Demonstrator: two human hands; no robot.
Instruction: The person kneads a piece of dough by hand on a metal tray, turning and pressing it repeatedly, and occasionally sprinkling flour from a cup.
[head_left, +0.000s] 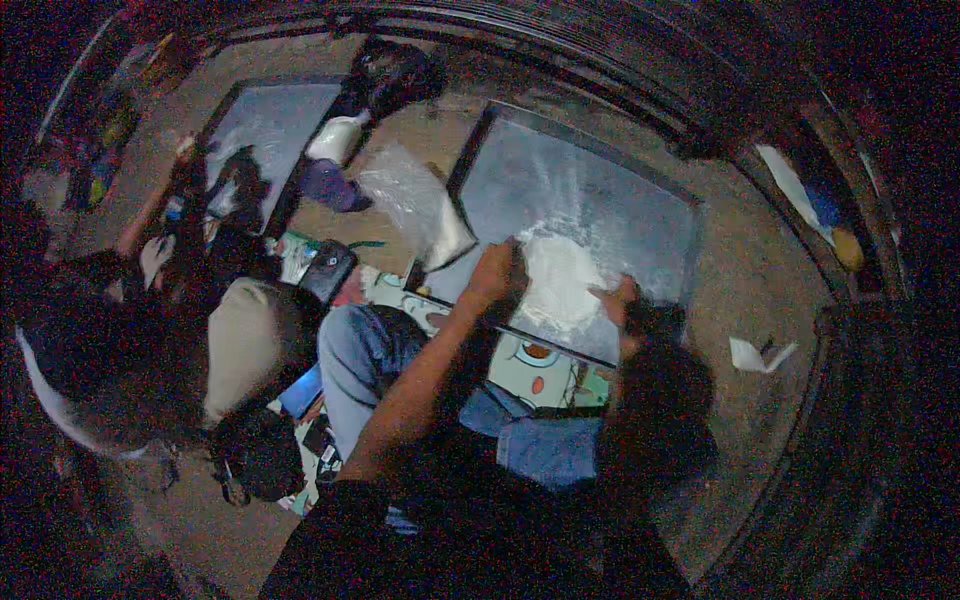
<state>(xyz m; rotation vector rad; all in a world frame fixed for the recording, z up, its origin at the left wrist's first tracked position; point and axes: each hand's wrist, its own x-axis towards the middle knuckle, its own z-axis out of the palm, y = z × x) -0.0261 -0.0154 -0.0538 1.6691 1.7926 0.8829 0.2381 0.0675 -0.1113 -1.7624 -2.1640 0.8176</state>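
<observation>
A mound of white powder (pixel 560 275) lies spread on a bluish-grey board with a dark frame (pixel 628 190), with streaks of powder above it. My left hand (pixel 497 268) is at the powder's left edge with fingers curled; whatever they may hold is hidden. At the right edge, my right hand (pixel 615 298) has its fingers apart, reaching onto the powder. A clear plastic bag with white contents (pixel 445 230) lies left of the board, beside a purple bundle (pixel 330 185).
A person at left (pixel 100 340) reaches over a second framed board (pixel 296 110). A black device (pixel 333 265) lies near my left knee (pixel 345 350). A black bag (pixel 390 75) is at the back, a small white paper (pixel 760 352) on the right floor.
</observation>
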